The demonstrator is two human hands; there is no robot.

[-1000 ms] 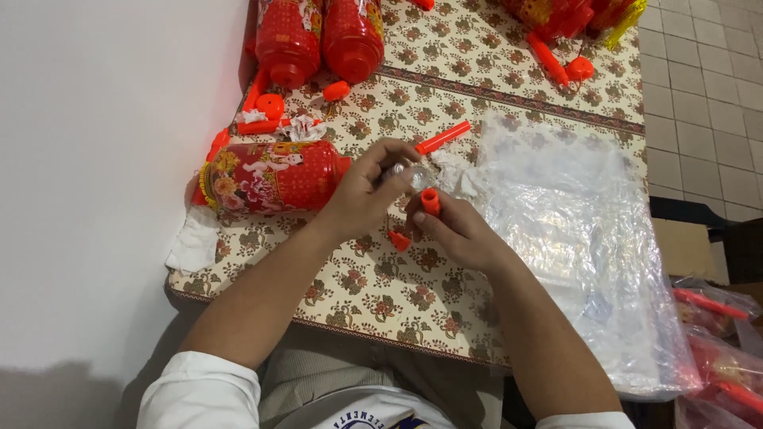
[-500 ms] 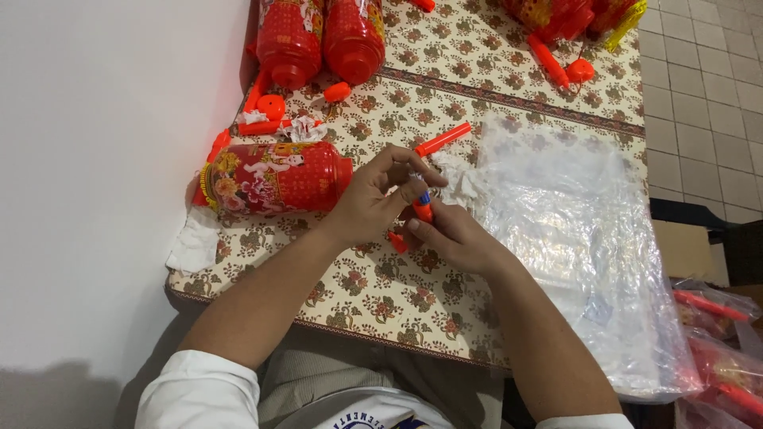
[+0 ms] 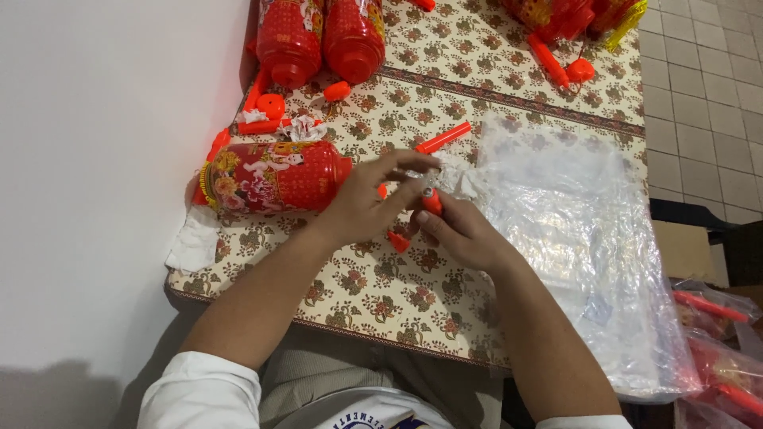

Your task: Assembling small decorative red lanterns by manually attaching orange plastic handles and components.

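My right hand (image 3: 465,234) grips a small orange plastic piece (image 3: 431,202) upright over the patterned tablecloth (image 3: 381,294). My left hand (image 3: 373,199) reaches in from the left, fingers spread, with its fingertips touching the top of that piece. A red lantern (image 3: 274,176) with a floral print lies on its side just left of my left hand. A small orange part (image 3: 399,241) lies on the cloth under my hands. An orange stick (image 3: 443,137) lies just beyond my fingers.
Two more red lanterns (image 3: 322,36) lie at the far left, with orange caps and crumpled paper (image 3: 302,127) nearby. A large clear plastic sheet (image 3: 572,230) covers the table's right half. Orange parts (image 3: 556,59) sit at the far right. A white wall (image 3: 95,159) stands left.
My hands have closed together around the orange piece, and my left fingers have moved onto its top. The camera has drawn slightly nearer.
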